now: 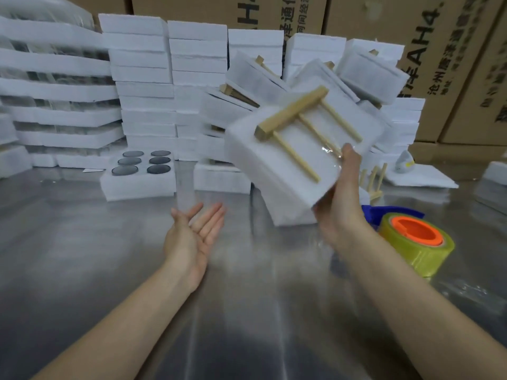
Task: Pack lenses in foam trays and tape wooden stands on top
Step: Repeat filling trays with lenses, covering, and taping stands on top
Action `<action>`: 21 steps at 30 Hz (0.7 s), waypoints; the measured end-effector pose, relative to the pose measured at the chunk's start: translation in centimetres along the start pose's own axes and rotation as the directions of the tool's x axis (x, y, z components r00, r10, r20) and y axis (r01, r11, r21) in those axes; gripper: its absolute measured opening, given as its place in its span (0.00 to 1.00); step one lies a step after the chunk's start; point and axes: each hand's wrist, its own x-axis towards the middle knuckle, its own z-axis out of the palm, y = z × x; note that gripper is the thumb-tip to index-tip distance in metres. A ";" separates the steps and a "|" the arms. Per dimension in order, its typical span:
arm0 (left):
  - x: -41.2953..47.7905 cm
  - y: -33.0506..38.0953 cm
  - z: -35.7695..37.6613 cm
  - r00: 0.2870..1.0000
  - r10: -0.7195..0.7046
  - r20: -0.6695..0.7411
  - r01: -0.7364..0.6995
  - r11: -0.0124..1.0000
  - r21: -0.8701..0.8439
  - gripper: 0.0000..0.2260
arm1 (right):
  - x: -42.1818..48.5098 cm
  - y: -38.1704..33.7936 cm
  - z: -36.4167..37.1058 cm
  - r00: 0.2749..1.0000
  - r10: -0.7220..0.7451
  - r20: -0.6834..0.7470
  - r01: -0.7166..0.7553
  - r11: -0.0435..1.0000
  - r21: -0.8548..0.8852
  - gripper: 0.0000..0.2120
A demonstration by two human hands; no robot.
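My right hand (340,204) grips a closed white foam tray pack (277,163) by its lower right corner and holds it tilted above the table. A wooden stand (301,116) with three pegs lies taped flat on top of the pack, under clear tape. My left hand (194,237) hovers palm-up over the steel table, fingers straight, holding nothing. An open foam tray (137,185) with several dark round lenses (124,170) sits on the table at the left. A heap of finished packs with stands (247,86) lies behind the held pack.
A yellow tape roll with an orange core (417,242) stands at the right, a blue thing behind it. A loose wooden stand (374,182) stands beyond my right hand. Stacks of foam trays (145,91) line the back, with cardboard boxes (452,64) behind them.
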 end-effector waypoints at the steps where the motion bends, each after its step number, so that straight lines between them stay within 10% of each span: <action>1: 0.2 -0.1 0.0 1.000 0.000 0.015 0.000 1.000 0.022 0.24 | 1.2 -0.6 0.3 0.996 -0.029 -0.081 0.025 0.998 -0.049 0.24; 6: 0.4 -0.4 -0.1 0.998 0.008 0.068 -0.020 0.983 0.181 0.24 | 5.0 0.7 -1.6 0.946 0.005 -0.323 -0.185 0.829 -0.528 0.47; 10: 0.6 -0.6 -0.1 0.989 -0.016 0.146 -0.033 0.945 0.324 0.26 | 5.6 1.8 -2.3 0.955 0.005 -0.296 -0.161 0.848 -0.505 0.59; 17: 0.4 -1.3 -0.1 0.973 -0.023 0.230 -0.104 0.844 0.527 0.20 | 6.1 1.6 -1.2 0.976 0.089 -0.199 -0.161 0.907 -0.389 0.42; 21: 0.6 -1.5 -1.1 0.958 0.005 0.287 -0.180 0.790 0.586 0.15 | 5.6 -2.3 -2.1 0.955 0.276 -0.110 -0.278 0.702 -0.655 0.32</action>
